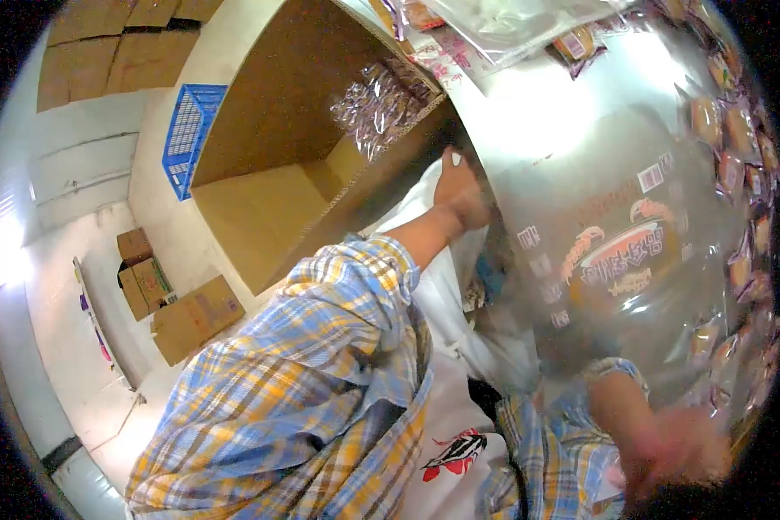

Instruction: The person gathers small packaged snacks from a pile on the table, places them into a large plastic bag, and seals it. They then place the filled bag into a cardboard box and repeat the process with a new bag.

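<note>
Transparent plastic bag with red-and-white print (624,247): flat on shiny grey surface (529,108), rightward of left hand (461,192), beyond right hand (680,451) | long axis indistinct | nearer hand uncertain | both hands: opening, hold cannot be told

Far left: brown cartons (117,56) packed together, dark gaps between some. Blue plastic crate (189,139), lattice sides, also far left, nearer than the cartons. Pale floor (182,234) around it. Left, three smaller boxes grouped: little brown box (134,245), carton with green print (145,286) just beside it, larger plain-sided carton (198,319) nearer. Further left, long narrow strip (95,316), purple and pink marks. Bright glare (0,247) at left edge.
</note>
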`<state>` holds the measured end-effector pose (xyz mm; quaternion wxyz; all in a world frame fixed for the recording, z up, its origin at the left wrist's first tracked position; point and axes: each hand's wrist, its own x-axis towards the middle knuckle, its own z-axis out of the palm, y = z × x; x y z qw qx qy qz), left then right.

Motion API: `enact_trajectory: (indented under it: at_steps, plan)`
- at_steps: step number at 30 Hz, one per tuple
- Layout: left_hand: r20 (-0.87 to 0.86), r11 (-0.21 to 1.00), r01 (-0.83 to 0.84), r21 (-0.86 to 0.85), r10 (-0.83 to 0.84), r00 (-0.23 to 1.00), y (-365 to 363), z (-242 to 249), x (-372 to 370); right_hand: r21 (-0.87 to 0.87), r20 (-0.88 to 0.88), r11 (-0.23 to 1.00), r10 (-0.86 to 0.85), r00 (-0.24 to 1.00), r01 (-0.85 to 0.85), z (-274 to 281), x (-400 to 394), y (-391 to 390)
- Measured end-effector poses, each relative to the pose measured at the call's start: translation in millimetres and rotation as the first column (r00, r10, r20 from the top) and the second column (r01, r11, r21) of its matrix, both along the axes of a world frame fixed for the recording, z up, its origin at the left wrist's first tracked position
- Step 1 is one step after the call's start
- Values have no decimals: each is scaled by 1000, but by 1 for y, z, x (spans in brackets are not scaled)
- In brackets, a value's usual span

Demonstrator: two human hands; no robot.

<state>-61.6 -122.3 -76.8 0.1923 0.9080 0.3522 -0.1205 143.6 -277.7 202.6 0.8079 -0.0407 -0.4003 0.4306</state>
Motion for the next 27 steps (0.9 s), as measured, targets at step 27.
enact_trajectory:
  at_steps: [27]
  plan:
    - [281, 996, 25, -87, 0, 960, -6, -33, 2, 164, 883, -244, 468, -32, 956, -142, 213, 135]
